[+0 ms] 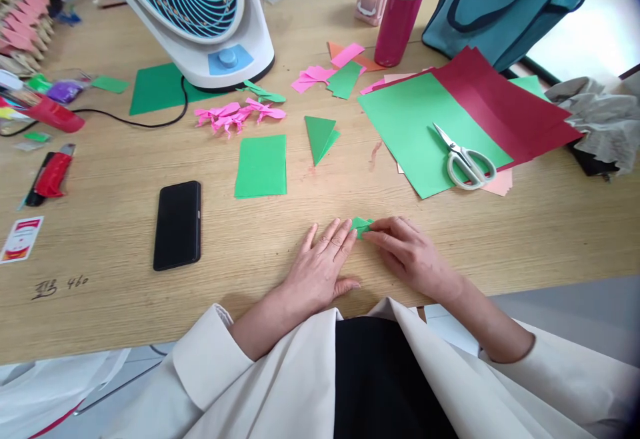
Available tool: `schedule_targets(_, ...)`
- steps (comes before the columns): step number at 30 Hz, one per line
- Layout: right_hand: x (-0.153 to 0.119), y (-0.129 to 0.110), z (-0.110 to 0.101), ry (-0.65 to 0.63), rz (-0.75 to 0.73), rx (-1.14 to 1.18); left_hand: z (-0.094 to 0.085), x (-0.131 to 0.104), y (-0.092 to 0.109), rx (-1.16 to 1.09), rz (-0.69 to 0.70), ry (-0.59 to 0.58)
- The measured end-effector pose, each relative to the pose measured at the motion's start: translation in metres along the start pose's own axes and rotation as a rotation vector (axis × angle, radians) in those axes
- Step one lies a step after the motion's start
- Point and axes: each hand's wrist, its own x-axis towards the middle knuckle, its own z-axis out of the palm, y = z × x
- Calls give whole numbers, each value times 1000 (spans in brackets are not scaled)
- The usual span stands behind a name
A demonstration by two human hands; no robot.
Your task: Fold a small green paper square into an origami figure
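A small folded piece of green paper (361,227) lies on the table between my hands, partly covered by fingers. My left hand (320,262) lies flat with its fingers stretched out, the fingertips pressing on the paper's left edge. At the paper's right end, my right hand (407,249) pinches it between thumb and fingers. Beyond my hands are a stack of green paper squares (261,166) and a folded green triangle (321,138). White-handled scissors (465,159) rest on a large light green sheet (400,119) to the right.
A black phone (177,226) lies to the left. Behind it stand a fan (225,59) with its cord, folded pink paper figures (235,116), and a red-handled cutter (54,171). A magenta bottle (403,12), a teal bag (500,12) and dark red sheets (505,106) occupy the back right.
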Motion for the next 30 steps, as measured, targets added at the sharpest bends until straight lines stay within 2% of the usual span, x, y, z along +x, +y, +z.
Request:
schedule_targets(3,-6,0,0,-56,-71,-140,-1,0,1,4,-12,-3)
schedule_targets(6,-7,-1,2,-59,-92,-189,-3,0,2,14,-14,-12)
schedule_targets(19,-5,-11,7,-28,-10,-209,3,-1,4,28,-24,20)
schedule_targets(25,7,-17,9,-47,52,-358,6,-3,4,33,-34,26)
schedule_targets(30,7,-23,10,-105,62,-441,7,-1,5,38,-46,15)
